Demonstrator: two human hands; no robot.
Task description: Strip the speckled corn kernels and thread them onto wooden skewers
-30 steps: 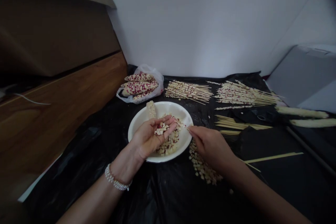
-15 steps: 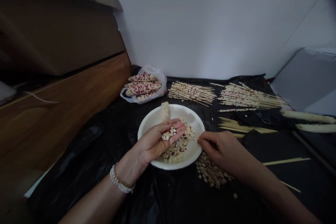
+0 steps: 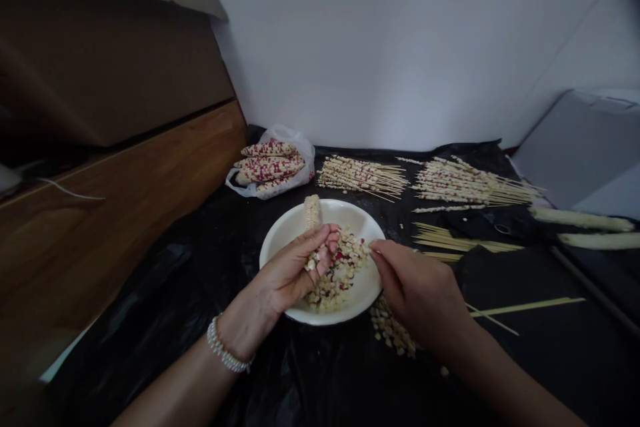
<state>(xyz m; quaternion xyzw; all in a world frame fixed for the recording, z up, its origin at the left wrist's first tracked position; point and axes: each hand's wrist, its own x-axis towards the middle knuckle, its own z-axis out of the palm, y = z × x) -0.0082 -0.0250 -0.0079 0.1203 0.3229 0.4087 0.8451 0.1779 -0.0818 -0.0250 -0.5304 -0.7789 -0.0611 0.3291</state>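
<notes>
My left hand (image 3: pixel 295 270) is cupped palm up over the white bowl (image 3: pixel 273 230), its fingers curled around several corn kernels (image 3: pixel 312 260). My right hand (image 3: pixel 413 280) is at the bowl's right rim, thumb and forefinger pinched together. From behind that hand a thin skewer (image 3: pixel 494 320) sticks out to the lower right, in line with the pinch, its middle hidden by the hand. Loose cream and dark red kernels (image 3: pixel 333 290) lie in the bowl. A stripped corn cob (image 3: pixel 313 211) leans at its back rim.
Behind the bowl, a plastic bag (image 3: pixel 306 159) holds speckled corn cobs (image 3: pixel 273 167). Kernel-threaded skewers lie in two piles (image 3: pixel 355 173) (image 3: pixel 450 183). Bare skewers (image 3: pixel 440 237) and pale stalks (image 3: pixel 583 219) are at right. More kernels (image 3: pixel 393 327) lie on the black sheet (image 3: pixel 165 320).
My left fingers have curled inward over the kernels. My right hand has turned and risen slightly, and the skewer's far end has shifted left and up.
</notes>
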